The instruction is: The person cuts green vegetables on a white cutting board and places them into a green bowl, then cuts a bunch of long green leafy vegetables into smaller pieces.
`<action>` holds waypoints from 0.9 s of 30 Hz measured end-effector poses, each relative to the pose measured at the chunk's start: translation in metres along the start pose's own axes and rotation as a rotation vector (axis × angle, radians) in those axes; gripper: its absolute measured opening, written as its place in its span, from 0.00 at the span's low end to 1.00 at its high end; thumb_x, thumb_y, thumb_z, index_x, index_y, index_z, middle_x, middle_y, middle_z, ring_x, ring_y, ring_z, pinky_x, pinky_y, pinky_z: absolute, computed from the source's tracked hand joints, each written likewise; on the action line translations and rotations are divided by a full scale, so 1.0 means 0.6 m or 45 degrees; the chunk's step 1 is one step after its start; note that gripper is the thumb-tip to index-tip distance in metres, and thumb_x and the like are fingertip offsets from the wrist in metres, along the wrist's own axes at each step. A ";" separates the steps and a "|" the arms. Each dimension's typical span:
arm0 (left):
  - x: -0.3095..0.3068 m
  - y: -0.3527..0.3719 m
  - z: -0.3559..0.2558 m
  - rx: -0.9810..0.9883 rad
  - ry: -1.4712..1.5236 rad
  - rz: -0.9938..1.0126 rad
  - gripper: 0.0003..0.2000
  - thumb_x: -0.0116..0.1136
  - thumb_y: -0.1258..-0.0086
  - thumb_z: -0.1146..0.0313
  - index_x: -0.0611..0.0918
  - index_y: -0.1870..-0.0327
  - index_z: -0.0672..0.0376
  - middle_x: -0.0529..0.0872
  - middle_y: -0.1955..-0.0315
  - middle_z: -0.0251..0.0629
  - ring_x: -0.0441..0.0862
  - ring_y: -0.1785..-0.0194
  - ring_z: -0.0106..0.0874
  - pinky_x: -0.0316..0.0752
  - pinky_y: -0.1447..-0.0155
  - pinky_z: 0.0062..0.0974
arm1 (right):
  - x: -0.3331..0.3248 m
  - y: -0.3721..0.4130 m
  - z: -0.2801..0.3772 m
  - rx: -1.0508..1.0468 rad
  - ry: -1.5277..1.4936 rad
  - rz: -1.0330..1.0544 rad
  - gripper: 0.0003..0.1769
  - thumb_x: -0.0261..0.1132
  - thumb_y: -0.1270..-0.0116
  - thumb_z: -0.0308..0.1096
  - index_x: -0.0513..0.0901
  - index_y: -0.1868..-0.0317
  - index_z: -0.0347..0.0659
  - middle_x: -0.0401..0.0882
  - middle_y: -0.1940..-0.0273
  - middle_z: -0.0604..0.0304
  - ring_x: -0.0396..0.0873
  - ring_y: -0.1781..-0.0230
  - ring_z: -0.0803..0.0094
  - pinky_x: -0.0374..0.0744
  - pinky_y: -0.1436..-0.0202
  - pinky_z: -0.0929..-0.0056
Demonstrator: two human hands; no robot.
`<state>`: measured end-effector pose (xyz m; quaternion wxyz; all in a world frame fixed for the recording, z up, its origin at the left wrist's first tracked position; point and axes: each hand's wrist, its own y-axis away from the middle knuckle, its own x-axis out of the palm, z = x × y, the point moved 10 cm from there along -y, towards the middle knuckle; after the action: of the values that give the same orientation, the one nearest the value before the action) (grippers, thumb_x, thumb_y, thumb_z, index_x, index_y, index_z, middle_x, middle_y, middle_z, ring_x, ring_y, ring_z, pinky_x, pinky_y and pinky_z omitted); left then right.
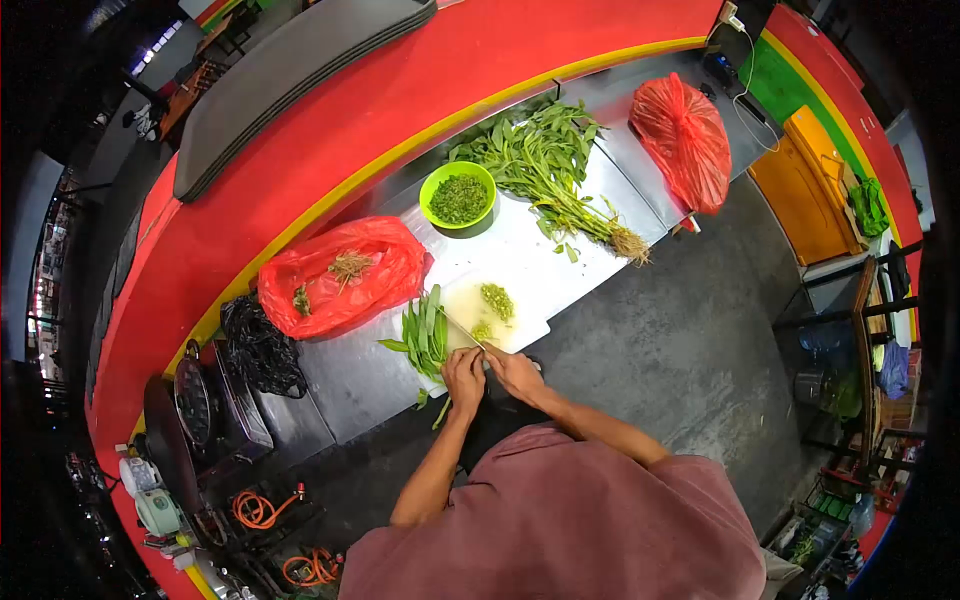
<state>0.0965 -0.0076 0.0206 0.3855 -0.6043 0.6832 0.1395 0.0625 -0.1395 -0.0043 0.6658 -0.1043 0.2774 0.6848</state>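
My left hand (464,378) is closed on the lower end of a bunch of long green leaves (426,335) at the near edge of the metal counter. My right hand (516,375) is closed round the handle of a knife (463,328), whose blade points up and left between the leaves and the chopped pieces. Under the blade lies a pale cutting board (466,302). Small piles of chopped green stems (497,301) rest on it. Beyond, a lime green bowl (427,210) holds finely chopped greens (459,199).
Uncut leafy greens with roots (545,165) lie at the back. A red bag (390,265) with root scraps sits left, beside a black bag (262,345) and a stove (240,400). A tied red bag (680,140) stands at the right end.
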 end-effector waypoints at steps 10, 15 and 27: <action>0.004 0.007 0.002 -0.034 0.035 0.035 0.09 0.65 0.31 0.72 0.90 0.53 0.57 0.86 0.59 0.38 0.81 0.51 0.43 0.70 0.46 0.41 | -0.004 0.001 0.008 -0.021 -0.003 -0.024 0.23 0.52 0.17 0.47 0.78 0.30 0.50 0.84 0.66 0.31 0.83 0.65 0.31 0.79 0.60 0.37; 0.013 0.007 0.018 -0.062 0.051 0.017 0.09 0.64 0.31 0.72 0.91 0.53 0.56 0.86 0.60 0.38 0.82 0.51 0.43 0.71 0.47 0.42 | -0.005 0.009 -0.020 0.127 0.021 0.012 0.25 0.52 0.17 0.50 0.78 0.28 0.52 0.84 0.64 0.30 0.84 0.61 0.32 0.80 0.54 0.39; 0.006 -0.004 0.010 -0.076 0.030 0.032 0.07 0.65 0.32 0.71 0.90 0.56 0.54 0.87 0.61 0.37 0.83 0.53 0.43 0.71 0.48 0.43 | -0.031 0.008 -0.014 0.185 -0.093 -0.082 0.25 0.53 0.17 0.50 0.79 0.28 0.52 0.84 0.65 0.31 0.85 0.60 0.35 0.80 0.54 0.48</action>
<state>0.1007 -0.0067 0.0150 0.3574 -0.6085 0.6909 0.1573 0.0574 -0.1598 -0.0005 0.7028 -0.0395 0.2985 0.6445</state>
